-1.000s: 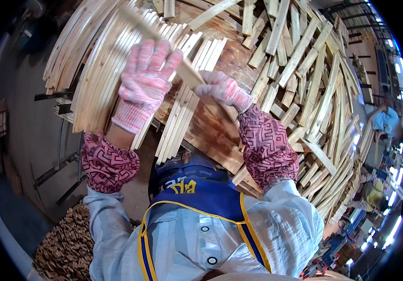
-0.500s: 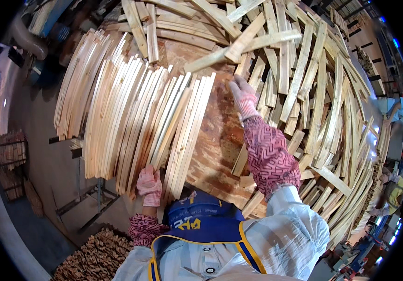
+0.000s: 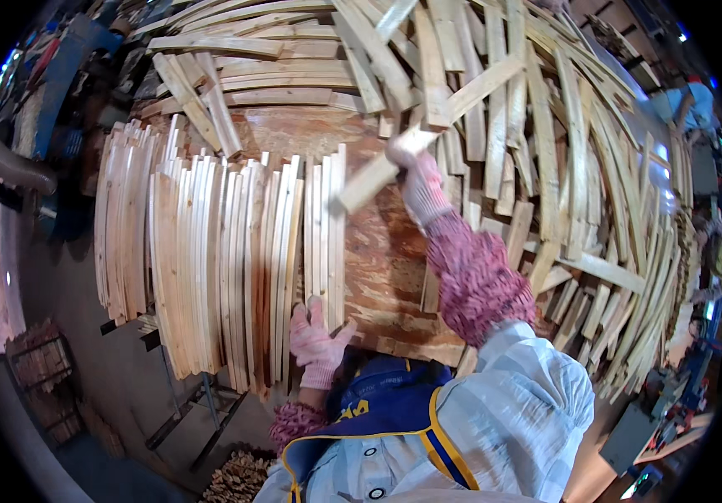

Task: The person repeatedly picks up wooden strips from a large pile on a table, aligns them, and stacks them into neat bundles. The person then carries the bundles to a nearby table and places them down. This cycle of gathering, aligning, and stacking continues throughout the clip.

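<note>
My right hand [image 3: 421, 186], in a pale pink knit glove, is closed around a loose wooden strip [image 3: 369, 180]. That strip slants from over the bare board up to the right across the jumbled pieces; its lower end is slightly blurred. My left hand [image 3: 319, 345], gloved alike, has its fingers apart. It rests at the near ends of the upright-lying wooden strips [image 3: 324, 243], which form the right end of a neat row. More strips [image 3: 185, 260] lie side by side further left in that row.
A large loose heap of wooden strips [image 3: 545, 142] covers the right and far side of the brown board [image 3: 382, 268]. At the left below the row stands a metal frame [image 3: 210, 402]. Bundled wood pieces [image 3: 239, 476] lie low by my left arm. Machinery lines the right edge.
My right hand has taken hold of a strip from the heap and pulled its near end down toward me. My left hand has moved right along the row, fingers now spread. The view has shifted.
</note>
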`<control>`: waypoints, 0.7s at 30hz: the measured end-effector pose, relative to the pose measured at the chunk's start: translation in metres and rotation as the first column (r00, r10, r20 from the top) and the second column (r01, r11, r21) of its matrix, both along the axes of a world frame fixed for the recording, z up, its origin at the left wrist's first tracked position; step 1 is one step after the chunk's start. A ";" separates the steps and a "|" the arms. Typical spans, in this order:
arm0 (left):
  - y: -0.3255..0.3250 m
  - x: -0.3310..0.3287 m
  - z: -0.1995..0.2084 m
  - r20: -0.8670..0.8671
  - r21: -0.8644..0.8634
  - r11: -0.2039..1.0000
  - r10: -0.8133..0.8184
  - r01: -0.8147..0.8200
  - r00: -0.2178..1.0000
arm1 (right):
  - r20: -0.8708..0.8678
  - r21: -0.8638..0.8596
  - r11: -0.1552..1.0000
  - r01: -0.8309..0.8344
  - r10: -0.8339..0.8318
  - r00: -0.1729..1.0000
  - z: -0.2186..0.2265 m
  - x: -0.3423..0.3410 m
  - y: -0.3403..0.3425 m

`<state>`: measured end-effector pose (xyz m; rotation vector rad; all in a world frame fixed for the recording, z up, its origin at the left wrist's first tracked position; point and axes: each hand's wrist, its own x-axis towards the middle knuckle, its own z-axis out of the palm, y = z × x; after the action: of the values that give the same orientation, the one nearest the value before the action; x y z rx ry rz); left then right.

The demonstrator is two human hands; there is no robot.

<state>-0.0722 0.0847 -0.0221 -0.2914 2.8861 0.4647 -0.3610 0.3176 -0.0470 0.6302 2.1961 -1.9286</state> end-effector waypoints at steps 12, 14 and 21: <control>0.043 -0.058 -0.017 0.226 -0.073 0.997 0.037 -0.020 0.973 | 0.252 0.525 0.842 -0.125 -0.013 0.968 0.011 0.257 0.005; 0.038 -0.059 -0.016 0.298 -0.025 1.000 0.020 -0.013 0.954 | 0.189 0.396 0.914 -0.091 0.016 0.982 0.026 0.265 -0.021; 0.031 -0.028 -0.022 0.215 0.060 0.998 -0.032 0.019 0.976 | 0.211 0.477 0.822 -0.312 0.238 0.948 -0.015 0.312 -0.080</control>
<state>-0.1000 0.1154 -0.0443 -0.2770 2.6570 0.4793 -0.0489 0.2378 -0.0615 0.4561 2.5399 -1.1267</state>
